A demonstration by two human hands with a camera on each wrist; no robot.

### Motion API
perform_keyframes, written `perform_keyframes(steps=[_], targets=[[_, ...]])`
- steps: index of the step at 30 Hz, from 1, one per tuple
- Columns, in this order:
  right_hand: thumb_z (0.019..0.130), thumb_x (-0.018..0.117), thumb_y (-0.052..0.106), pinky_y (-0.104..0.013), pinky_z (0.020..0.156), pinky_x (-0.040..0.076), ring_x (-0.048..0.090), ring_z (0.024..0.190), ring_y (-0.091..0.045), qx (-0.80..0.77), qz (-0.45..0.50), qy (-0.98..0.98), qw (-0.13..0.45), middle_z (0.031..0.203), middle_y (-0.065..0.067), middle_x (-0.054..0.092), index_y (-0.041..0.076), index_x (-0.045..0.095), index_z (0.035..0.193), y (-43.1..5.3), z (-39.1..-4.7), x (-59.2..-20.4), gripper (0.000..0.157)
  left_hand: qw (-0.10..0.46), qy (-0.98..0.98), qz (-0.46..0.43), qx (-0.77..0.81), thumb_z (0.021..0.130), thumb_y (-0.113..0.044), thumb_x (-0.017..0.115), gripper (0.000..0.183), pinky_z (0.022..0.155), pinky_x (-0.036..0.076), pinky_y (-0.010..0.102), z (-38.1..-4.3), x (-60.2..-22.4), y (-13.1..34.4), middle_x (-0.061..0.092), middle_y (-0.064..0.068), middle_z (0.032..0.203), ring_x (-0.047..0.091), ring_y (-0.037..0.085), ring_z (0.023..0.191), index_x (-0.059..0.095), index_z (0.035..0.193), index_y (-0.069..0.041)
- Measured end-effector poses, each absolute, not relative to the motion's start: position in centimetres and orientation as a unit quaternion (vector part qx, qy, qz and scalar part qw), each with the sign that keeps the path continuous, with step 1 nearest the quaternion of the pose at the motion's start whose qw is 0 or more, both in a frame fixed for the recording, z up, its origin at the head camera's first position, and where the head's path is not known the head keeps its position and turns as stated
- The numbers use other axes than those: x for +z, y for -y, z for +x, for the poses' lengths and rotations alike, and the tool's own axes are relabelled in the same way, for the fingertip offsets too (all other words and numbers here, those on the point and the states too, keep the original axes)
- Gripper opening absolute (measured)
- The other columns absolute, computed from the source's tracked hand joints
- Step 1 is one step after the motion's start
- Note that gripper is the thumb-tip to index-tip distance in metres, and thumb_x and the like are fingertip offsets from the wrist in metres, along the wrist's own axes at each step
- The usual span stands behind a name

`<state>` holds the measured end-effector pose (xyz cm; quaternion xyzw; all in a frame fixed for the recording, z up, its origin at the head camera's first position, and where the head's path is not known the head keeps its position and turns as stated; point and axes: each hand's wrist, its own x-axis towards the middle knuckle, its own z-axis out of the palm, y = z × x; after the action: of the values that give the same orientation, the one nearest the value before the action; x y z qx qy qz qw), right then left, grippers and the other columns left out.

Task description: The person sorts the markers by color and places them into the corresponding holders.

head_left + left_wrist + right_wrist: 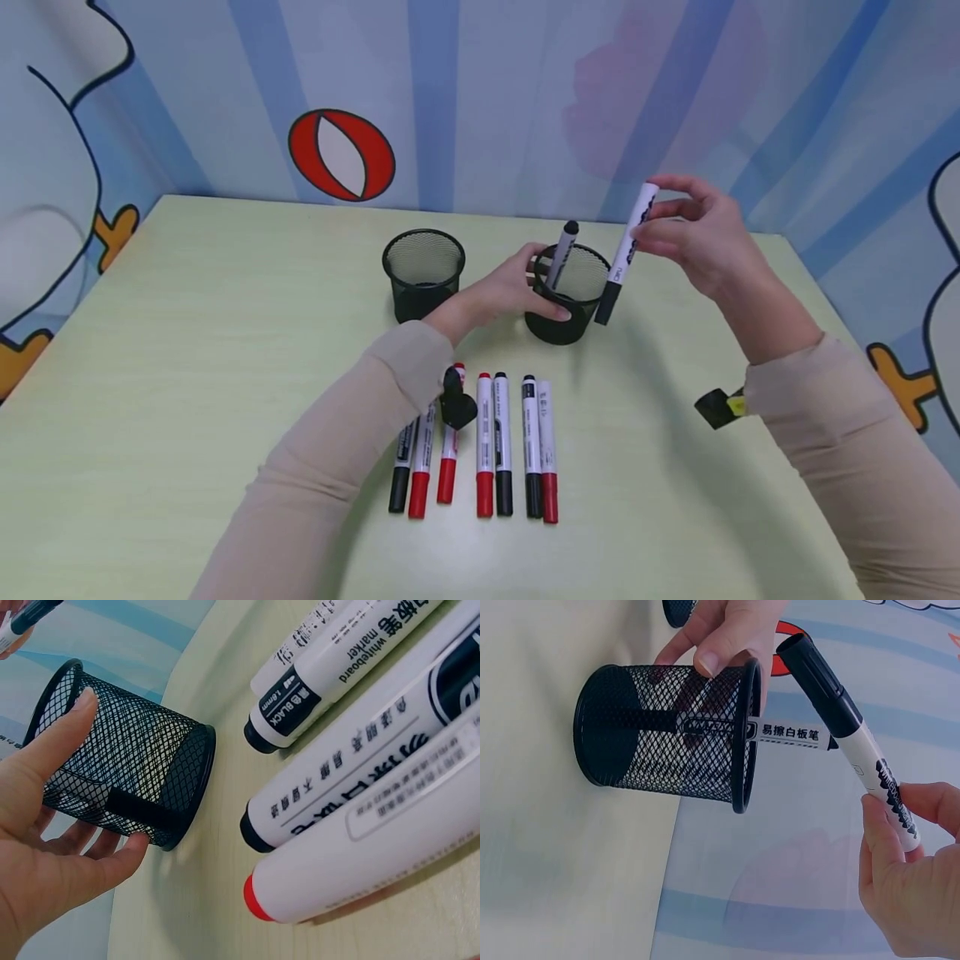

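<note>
My right hand (705,237) pinches a white whiteboard marker (628,250) near its upper end, black cap pointing down, just right of the right mesh pen holder (558,327). In the right wrist view the marker's cap (821,682) is beyond the holder's rim, apart from it. My left hand (506,287) grips that black holder around its side, thumb at the front. Inside the holder leans another marker (562,254), its black end sticking out above the rim. The left wrist view shows the left thumb and fingers around the mesh (135,742).
A second black mesh pen holder (424,275) stands to the left. Nearer on the table (225,350) lie several red-capped and black-capped markers (484,450) in a row, some partly hidden by the left wrist and its dark camera (457,404). A patterned wall (495,100) rises behind.
</note>
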<state>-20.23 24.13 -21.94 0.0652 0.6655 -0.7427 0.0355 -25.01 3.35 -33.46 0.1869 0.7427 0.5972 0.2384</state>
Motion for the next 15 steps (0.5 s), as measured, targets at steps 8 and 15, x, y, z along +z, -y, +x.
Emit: perform_keyframes(steps=[8, 15], targets=[[0.074, 0.069, -0.015, -0.030, 0.065, 0.056, 0.061, 0.081, -0.019, -0.744, 0.065, -0.664, 0.014, 0.094, -0.009, 0.049, 0.011, 0.051, 0.121, -24.31, -20.65, -21.52, 0.057, 0.240, -0.744, 0.182, 0.596, 0.071, -0.006, 0.080, 0.091, 0.099, 0.039, 0.038, -25.04, -33.38, -3.29, 0.043, 0.008, 0.130, 0.042, 0.025, 0.120, 0.025, 0.143, -0.015], [0.074, 0.068, -0.015, -0.030, 0.063, 0.056, 0.059, 0.084, -0.020, -0.744, 0.057, -0.666, -0.005, 0.095, -0.010, 0.049, 0.011, 0.053, 0.119, -24.22, -20.99, -21.55, 0.054, 0.240, -0.747, 0.184, 0.592, 0.071, -0.007, 0.081, 0.090, 0.099, 0.039, 0.039, -25.25, -33.58, -3.22, 0.043, 0.008, 0.130, 0.042, 0.025, 0.120, 0.026, 0.142, -0.016]])
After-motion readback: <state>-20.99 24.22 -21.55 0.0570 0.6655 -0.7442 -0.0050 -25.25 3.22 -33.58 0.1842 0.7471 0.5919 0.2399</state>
